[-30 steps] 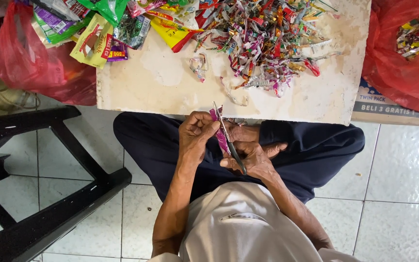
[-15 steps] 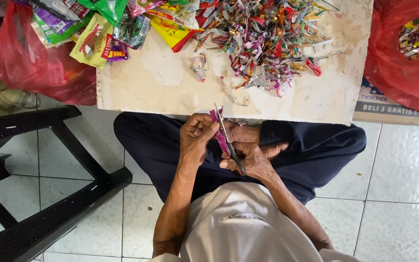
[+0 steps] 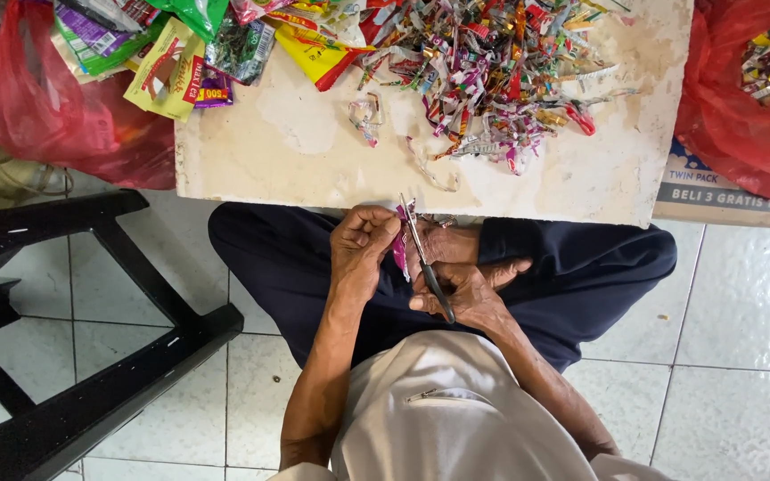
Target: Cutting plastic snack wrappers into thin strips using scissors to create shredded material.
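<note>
Pink wrapper (image 3: 400, 249) pinched by left hand (image 3: 360, 254), right hand (image 3: 465, 294) gripping scissors (image 3: 425, 263) beside board edge (image 3: 314, 200).

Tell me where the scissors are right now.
In the head view, the scissors are at centre frame over the person's lap, held in the right hand, blades pointing up toward the board edge, beside the pink wrapper strip pinched by the left hand.

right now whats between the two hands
In the head view, scissors and a pink wrapper strip sit between the left hand and right hand.
</note>
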